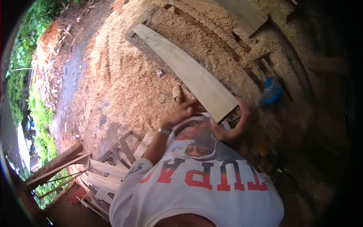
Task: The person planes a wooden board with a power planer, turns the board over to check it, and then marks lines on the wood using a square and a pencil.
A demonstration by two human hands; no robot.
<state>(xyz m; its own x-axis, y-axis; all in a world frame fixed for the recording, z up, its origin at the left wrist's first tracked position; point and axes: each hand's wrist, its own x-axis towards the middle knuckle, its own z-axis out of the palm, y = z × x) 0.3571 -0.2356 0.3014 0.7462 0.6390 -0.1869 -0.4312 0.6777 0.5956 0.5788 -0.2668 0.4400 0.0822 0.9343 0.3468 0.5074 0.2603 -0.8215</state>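
Observation:
A long pale wooden plank (189, 68) runs from the upper left over the sawdust down to my chest. My left hand (182, 111), with a watch on its wrist, grips the plank's near end from the left edge. From the right, my right hand (235, 123) curls around the same end's corner, thumb up along the edge. Both hands are slightly blurred. My white shirt (204, 189) with red letters fills the bottom of the view.
Thick sawdust (121, 83) covers the ground. A blue object (271, 92) lies to the right of the plank. Pale timber offcuts (107, 172) are stacked at the lower left. Another board (244, 13) lies at the top. Green plants (22, 56) border the left side.

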